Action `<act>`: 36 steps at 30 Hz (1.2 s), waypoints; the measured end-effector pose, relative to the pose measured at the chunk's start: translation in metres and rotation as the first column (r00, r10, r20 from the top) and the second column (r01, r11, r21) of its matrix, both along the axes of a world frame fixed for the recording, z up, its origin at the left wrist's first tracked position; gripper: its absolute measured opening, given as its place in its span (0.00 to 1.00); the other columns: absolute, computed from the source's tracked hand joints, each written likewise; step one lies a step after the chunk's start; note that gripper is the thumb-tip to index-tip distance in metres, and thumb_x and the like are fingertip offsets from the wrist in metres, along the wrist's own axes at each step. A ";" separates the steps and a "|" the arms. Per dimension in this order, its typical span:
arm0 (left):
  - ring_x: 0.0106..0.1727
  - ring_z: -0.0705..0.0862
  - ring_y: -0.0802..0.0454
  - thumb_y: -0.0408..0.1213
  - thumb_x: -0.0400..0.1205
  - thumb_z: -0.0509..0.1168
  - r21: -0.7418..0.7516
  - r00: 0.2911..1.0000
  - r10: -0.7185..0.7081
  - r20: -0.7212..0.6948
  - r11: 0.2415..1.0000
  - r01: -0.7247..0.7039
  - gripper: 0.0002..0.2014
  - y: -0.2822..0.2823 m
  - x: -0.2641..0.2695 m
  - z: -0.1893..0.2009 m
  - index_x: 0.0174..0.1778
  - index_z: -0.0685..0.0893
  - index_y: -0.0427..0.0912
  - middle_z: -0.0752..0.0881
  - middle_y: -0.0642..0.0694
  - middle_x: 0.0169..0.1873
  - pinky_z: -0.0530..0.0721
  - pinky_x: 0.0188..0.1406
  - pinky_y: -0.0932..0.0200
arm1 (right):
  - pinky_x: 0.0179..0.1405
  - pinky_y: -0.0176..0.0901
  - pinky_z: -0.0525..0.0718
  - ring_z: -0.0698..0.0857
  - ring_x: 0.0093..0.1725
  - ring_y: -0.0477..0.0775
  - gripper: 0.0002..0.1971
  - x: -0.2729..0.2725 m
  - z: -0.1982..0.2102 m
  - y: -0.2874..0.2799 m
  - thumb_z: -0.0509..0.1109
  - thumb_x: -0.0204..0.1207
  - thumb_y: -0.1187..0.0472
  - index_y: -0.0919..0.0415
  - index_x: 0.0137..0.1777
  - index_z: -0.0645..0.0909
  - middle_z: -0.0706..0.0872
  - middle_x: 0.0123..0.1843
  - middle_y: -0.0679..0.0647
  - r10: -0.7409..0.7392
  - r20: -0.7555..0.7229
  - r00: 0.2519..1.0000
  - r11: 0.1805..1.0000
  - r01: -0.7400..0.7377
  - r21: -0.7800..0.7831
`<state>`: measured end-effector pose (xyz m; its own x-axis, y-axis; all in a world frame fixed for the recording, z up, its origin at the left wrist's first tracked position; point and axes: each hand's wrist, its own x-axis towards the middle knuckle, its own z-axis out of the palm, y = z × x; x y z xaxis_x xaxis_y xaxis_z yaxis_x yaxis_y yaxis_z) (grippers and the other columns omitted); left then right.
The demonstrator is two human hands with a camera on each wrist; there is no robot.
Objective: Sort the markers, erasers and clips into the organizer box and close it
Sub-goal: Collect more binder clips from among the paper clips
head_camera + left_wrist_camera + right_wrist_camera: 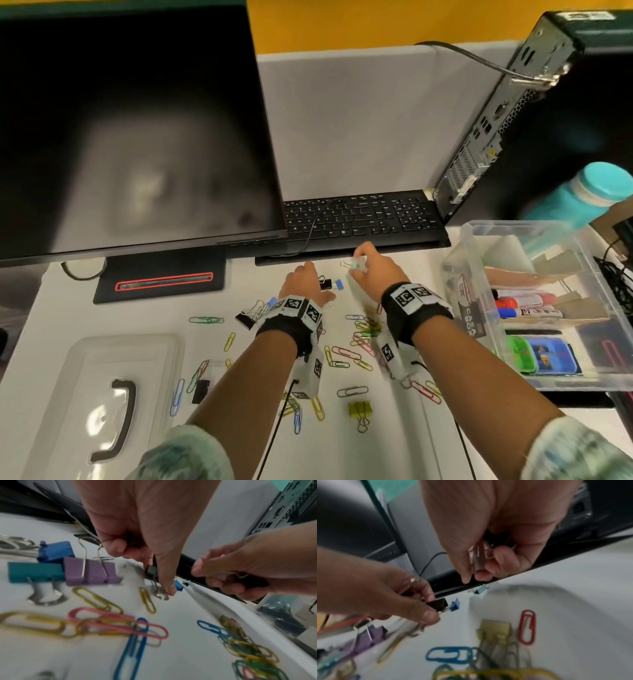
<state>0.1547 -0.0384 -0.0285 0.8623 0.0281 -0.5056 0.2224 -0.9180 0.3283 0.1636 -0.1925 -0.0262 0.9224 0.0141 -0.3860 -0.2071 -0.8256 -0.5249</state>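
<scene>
2 hands at frame centre: your left hand (305,281) pinches a black binder clip (325,283); your right hand (375,265) pinches a pale clip (356,265) above the bench (394,428).

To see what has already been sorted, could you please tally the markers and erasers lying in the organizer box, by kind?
In the organizer box, as seen from the head view:
Markers: 3
Erasers: 2 (one green, one blue)
Total: 5
</scene>
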 end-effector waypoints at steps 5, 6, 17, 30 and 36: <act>0.67 0.74 0.43 0.49 0.78 0.67 0.055 0.996 -0.046 0.079 0.998 0.042 0.28 -0.002 -0.009 -0.006 0.69 0.70 0.37 0.72 0.39 0.66 0.77 0.67 0.51 | 0.46 0.51 0.83 0.84 0.46 0.60 0.13 0.006 -0.007 0.013 0.61 0.81 0.54 0.57 0.61 0.66 0.86 0.50 0.59 0.131 -0.081 0.988 0.970 -0.145 -0.197; 0.66 0.73 0.44 0.49 0.78 0.67 0.060 0.994 -0.046 0.095 0.997 0.041 0.28 -0.001 -0.011 -0.007 0.69 0.70 0.37 0.72 0.40 0.66 0.77 0.66 0.51 | 0.47 0.51 0.82 0.84 0.48 0.62 0.13 0.005 -0.008 0.015 0.60 0.82 0.55 0.59 0.62 0.66 0.85 0.52 0.60 0.119 -0.093 0.988 0.970 -0.136 -0.200; 0.58 0.77 0.45 0.45 0.82 0.62 -0.005 0.983 -0.134 0.124 0.991 0.136 0.18 0.007 -0.022 -0.005 0.63 0.71 0.37 0.74 0.39 0.61 0.79 0.58 0.53 | 0.30 0.40 0.77 0.76 0.30 0.50 0.06 -0.032 0.007 -0.013 0.63 0.80 0.57 0.57 0.52 0.73 0.82 0.39 0.56 -0.137 -0.252 0.958 0.887 0.232 0.399; 0.48 0.82 0.45 0.45 0.82 0.56 0.103 0.981 -0.161 0.111 0.983 0.150 0.12 -0.013 -0.016 0.013 0.55 0.73 0.42 0.83 0.44 0.50 0.79 0.46 0.51 | 0.28 0.37 0.72 0.73 0.30 0.47 0.08 -0.084 0.085 -0.038 0.66 0.77 0.62 0.59 0.52 0.71 0.74 0.33 0.49 -0.233 0.043 0.971 0.915 0.204 0.349; 0.51 0.84 0.40 0.41 0.84 0.55 0.009 0.991 -0.124 0.045 0.992 0.124 0.11 -0.016 -0.012 0.013 0.58 0.72 0.40 0.85 0.39 0.51 0.80 0.49 0.50 | 0.39 0.43 0.71 0.78 0.42 0.54 0.12 -0.047 0.153 -0.114 0.67 0.77 0.59 0.62 0.56 0.72 0.79 0.43 0.56 -0.338 0.209 0.918 0.930 0.360 -0.078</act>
